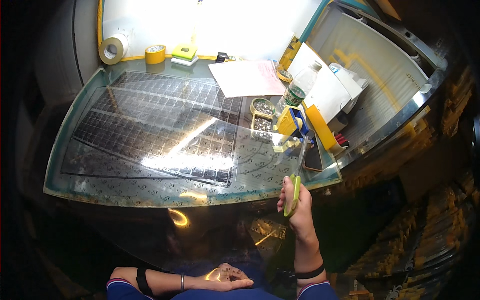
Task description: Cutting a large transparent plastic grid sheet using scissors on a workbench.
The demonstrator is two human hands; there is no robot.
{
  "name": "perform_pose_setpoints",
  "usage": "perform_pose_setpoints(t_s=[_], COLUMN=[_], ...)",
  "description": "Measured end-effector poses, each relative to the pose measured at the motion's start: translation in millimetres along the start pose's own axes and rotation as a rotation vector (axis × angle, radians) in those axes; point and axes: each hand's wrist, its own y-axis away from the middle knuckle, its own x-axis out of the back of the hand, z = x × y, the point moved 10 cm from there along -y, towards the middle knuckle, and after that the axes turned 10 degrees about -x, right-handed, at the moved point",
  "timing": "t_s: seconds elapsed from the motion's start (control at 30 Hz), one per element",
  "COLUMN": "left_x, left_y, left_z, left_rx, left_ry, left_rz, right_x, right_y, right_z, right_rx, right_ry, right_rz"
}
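Observation:
My right hand is closed round the yellow-green handle of a knife. Its thin blade points away from me, over the table's front right corner. Low in front of my body, my left hand lies rather flat, its thumb stretched to the right. Small print from a clear film shows across its back, and its fingertips are partly hidden. That clear printed film covers the front of the glass-topped table and hangs over its edge toward me. Beneath it lies a dark sheet with a grid pattern, streaked by bright glare.
At the back stand a white tape roll, a yellow tape roll and a green hole punch. Pink-white paper, a clear bottle, tubs of small metal pieces, a blue-yellow tape dispenser and a phone crowd the right side.

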Motion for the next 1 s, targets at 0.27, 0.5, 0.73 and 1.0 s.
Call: perform_pose_setpoints(t_s=[0.27,0.5,0.73,1.0], left_x=[39.0,116.9,151.9,128.5], left_y=[38.4,221.5,323.1,343.7], left_z=[-0.4,-2.1,13.7,-33.1], left_rx=[-0.130,-0.060,-0.531,-0.166], left_ry=[-0.117,-0.104,0.342,0.498], left_rz=[0.096,0.641,1.363,1.363], right_x=[-13.1,-79.0,-127.2,-142.4], right_y=[2.4,57.1,102.6,110.2], right_z=[2.3,75.2,102.5,92.1], right_rx=[-0.017,-0.254,-0.354,-0.211], right_ry=[-0.058,-0.158,-0.134,0.009], right_rz=[-0.087,-0.423,-0.665,-0.757])
